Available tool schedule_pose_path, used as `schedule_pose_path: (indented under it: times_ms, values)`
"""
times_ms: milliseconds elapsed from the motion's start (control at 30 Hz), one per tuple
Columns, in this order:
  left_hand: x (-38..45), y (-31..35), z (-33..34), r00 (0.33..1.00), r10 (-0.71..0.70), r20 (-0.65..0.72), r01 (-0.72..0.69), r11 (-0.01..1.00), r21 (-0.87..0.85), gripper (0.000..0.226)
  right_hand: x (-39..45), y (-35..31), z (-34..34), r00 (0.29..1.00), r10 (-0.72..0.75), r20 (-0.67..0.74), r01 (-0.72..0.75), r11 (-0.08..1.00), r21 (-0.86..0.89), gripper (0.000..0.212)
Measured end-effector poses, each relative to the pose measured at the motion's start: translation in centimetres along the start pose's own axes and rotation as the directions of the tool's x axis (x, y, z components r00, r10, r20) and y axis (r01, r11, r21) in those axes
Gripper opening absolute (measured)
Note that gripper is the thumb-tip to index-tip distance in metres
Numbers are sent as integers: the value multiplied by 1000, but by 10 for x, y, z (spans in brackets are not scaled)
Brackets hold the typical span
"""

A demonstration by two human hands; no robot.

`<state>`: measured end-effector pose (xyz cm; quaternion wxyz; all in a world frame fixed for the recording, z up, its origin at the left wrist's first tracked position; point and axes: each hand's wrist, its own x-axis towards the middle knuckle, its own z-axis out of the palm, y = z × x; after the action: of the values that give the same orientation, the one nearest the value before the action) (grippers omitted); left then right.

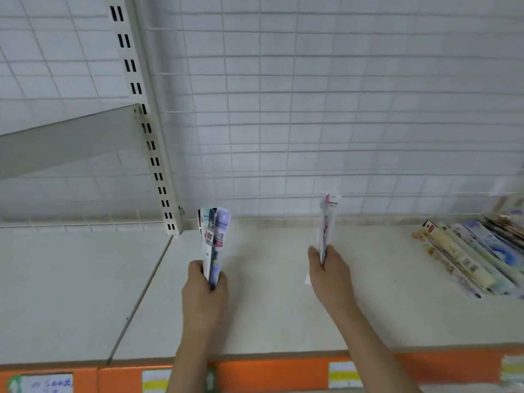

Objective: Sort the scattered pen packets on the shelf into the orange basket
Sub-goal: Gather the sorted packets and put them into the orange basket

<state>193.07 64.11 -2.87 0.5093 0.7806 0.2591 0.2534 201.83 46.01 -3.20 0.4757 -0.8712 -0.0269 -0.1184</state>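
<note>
Nearest the camera, the orange front strip [269, 373] of the shelf is seen, with paper labels [344, 374] stuck along it. Above it, both forearms are stretched over the pale shelf [269, 313].

A bundle of pen packets [213, 239] is gripped by the left hand [204, 296], the fingers curled round its lower end; the bundle is held upright, its long axis pointing up and slightly away. A single packet [326, 225] is pinched by the right hand [330, 273], fingers closed on its lower end, and it too is held upright, clear of the shelf.

Farther off, at the right edge, a row of packets [476, 259] is left lying flat on the shelf, their long axes running from the back wall toward the front right. These lie to the right of both hands, and the right hand is the nearer, so the next pick would most likely fall to it (the packet already pinched may have to be passed to the left bundle first).

The orange basket is not in view, so its direction from the hands cannot be told.

Behind everything, a white wire grid [312, 109] and a slotted upright [147, 131] are seen.
</note>
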Motion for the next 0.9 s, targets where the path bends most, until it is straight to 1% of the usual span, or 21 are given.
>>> schedule_pose_path:
  times_ms: [67,133,167,267,367,433,467,567,667,700,800,867,900]
  values:
    - [-12,8,10,996,-18,-83,15,999,-31,9,5,9,-20,992,-119,-42,111,982,-155,29]
    - [-32,22,28,990,-41,-136,34,998,-51,9,11,23,-55,982,-182,-59,164,961,-223,32]
    - [-44,30,40,988,-47,-149,40,998,-53,9,13,31,-76,980,-188,-59,171,960,-220,33]
    - [-83,64,87,988,-26,-155,19,999,-44,15,20,64,-145,985,-167,-48,159,977,-140,32]
    - [-117,94,127,994,5,-110,-9,999,-33,20,28,88,-195,987,-143,-75,137,988,-73,34]
    - [-139,107,149,996,30,-79,-31,999,-10,17,33,103,-225,993,-114,-37,111,991,-68,37]
    - [-148,112,157,997,35,-69,-34,999,4,19,36,109,-238,994,-108,-20,107,992,-67,37]
    - [-158,122,173,998,2,-66,-1,1000,18,30,45,121,-268,992,-126,0,125,988,-91,34]
    - [-160,138,185,998,-36,-51,36,999,-14,27,63,127,-293,987,-158,-1,157,980,-124,20]
    - [-160,142,190,999,-28,-38,27,999,-26,26,69,128,-299,986,-165,-12,162,978,-130,18]
    - [-157,150,201,1000,18,-10,-19,999,-44,26,82,133,-315,984,-171,-44,167,982,-93,23]
    - [-153,150,208,999,32,-10,-32,998,-52,27,86,135,-323,984,-176,-28,173,980,-103,17]
    - [-152,151,213,1000,28,-7,-28,998,-61,28,88,136,-328,984,-178,-27,174,978,-113,18]
